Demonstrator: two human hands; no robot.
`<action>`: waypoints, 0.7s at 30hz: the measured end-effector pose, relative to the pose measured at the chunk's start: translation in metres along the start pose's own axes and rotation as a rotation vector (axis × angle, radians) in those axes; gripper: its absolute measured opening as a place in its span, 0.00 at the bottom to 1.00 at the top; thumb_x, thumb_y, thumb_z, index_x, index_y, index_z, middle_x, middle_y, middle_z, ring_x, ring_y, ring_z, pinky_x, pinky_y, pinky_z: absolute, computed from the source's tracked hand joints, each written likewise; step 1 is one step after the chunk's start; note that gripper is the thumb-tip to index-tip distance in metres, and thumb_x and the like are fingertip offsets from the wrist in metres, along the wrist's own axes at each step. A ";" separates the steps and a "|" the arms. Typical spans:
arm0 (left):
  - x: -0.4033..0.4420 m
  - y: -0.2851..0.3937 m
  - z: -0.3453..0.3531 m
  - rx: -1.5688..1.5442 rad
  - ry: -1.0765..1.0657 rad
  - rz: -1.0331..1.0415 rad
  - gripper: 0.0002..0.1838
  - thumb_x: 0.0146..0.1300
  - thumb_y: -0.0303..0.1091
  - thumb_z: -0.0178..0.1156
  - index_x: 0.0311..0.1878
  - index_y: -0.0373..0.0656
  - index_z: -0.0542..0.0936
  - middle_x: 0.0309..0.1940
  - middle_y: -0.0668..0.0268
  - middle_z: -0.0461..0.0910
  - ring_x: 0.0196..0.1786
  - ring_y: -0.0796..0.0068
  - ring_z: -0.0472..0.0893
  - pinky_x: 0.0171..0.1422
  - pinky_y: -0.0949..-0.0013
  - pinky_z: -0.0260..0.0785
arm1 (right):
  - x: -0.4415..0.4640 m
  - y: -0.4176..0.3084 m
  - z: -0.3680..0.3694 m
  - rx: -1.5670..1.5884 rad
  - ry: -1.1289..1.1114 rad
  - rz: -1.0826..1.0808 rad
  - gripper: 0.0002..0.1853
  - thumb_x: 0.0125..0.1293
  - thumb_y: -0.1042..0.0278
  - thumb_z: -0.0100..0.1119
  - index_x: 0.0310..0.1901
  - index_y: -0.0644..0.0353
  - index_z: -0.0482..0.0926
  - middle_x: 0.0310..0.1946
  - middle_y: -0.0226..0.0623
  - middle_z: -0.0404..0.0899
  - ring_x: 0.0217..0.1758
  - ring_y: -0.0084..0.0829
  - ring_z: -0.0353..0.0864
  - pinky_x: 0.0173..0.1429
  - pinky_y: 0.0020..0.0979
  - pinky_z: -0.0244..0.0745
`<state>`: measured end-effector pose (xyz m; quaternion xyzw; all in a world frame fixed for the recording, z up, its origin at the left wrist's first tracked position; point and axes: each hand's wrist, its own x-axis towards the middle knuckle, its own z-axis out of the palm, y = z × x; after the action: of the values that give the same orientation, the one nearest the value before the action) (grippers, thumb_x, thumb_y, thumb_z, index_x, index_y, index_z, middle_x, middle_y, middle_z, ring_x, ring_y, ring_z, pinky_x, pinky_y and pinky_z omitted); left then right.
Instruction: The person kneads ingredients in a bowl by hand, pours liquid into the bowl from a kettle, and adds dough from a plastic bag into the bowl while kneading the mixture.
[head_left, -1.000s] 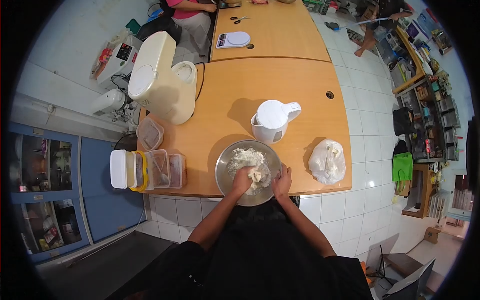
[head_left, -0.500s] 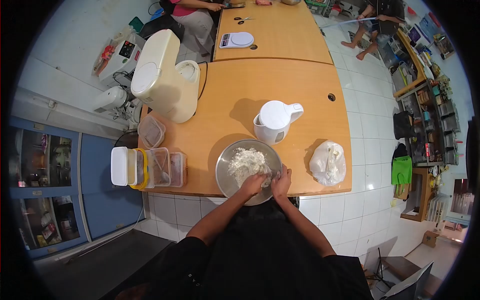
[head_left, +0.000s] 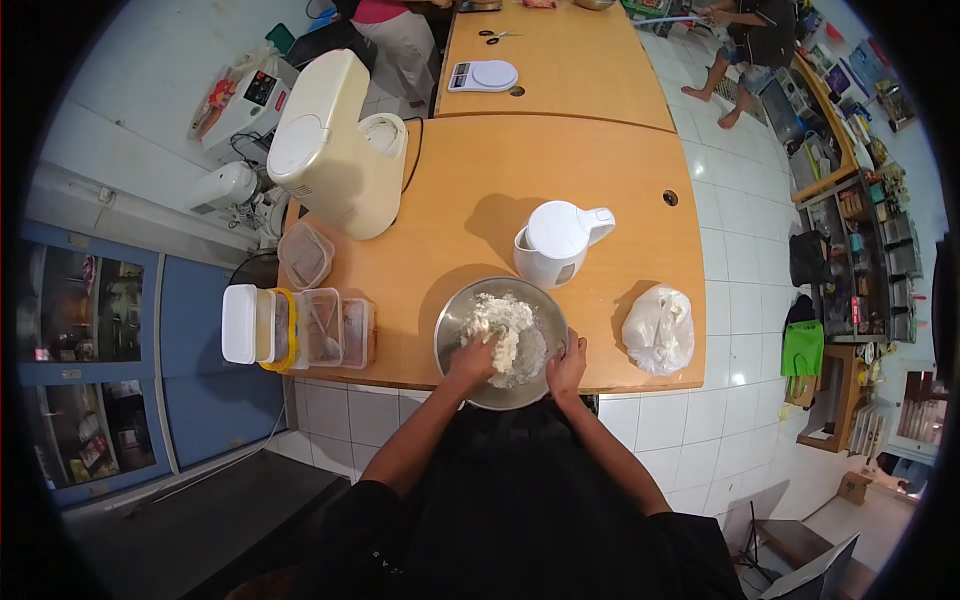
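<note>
A metal mixing bowl (head_left: 446, 318) stands at the near edge of the table, holding a shaggy, floury dough (head_left: 507, 325) with loose flour beside it. Inside the bowl, on its left side, my left hand (head_left: 474, 362) is closed against the dough; its fingertips are partly buried there. My right hand (head_left: 567, 368) grips the bowl's right rim, thumb and fingers on either side of the edge. Just behind the bowl is a white electric kettle (head_left: 553, 240), its handle pointing right.
A white plastic bag (head_left: 658, 330) sits on the right. To the left stand plastic containers (head_left: 321, 328) and a cream stand mixer (head_left: 330, 150). Farther back lie a kitchen scale (head_left: 484, 76) and scissors (head_left: 497, 37). Two other people are beyond the table, one holding a long pole.
My left hand has moved from the bowl's right side to its left, and the dough has been shifted, baring flour on the right. My right hand stays on the rim.
</note>
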<state>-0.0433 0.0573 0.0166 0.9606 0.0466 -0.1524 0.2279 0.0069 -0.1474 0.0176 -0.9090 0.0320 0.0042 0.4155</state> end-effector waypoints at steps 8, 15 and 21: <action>-0.013 0.012 0.057 -0.041 0.042 0.065 0.32 0.59 0.31 0.59 0.70 0.54 0.70 0.48 0.50 0.81 0.37 0.46 0.84 0.46 0.50 0.78 | -0.003 -0.011 -0.002 0.031 -0.009 0.082 0.25 0.60 0.83 0.50 0.62 0.59 0.70 0.46 0.55 0.71 0.50 0.60 0.74 0.54 0.52 0.71; 0.010 0.027 0.036 -0.415 0.130 -0.030 0.19 0.52 0.23 0.59 0.49 0.44 0.86 0.41 0.50 0.83 0.43 0.41 0.83 0.52 0.50 0.75 | -0.001 -0.011 -0.006 0.033 -0.029 0.045 0.24 0.62 0.81 0.51 0.61 0.60 0.71 0.45 0.55 0.71 0.49 0.60 0.74 0.53 0.52 0.71; 0.029 0.044 -0.026 -0.376 -0.086 0.044 0.37 0.46 0.18 0.59 0.66 0.40 0.74 0.65 0.36 0.69 0.69 0.39 0.68 0.72 0.55 0.64 | -0.002 -0.007 -0.005 0.029 -0.062 0.028 0.24 0.63 0.81 0.51 0.61 0.60 0.70 0.44 0.55 0.71 0.47 0.60 0.75 0.51 0.52 0.72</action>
<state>-0.0012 0.0307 0.0484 0.8943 0.0436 -0.1770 0.4086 0.0050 -0.1462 0.0262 -0.9019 0.0321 0.0378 0.4291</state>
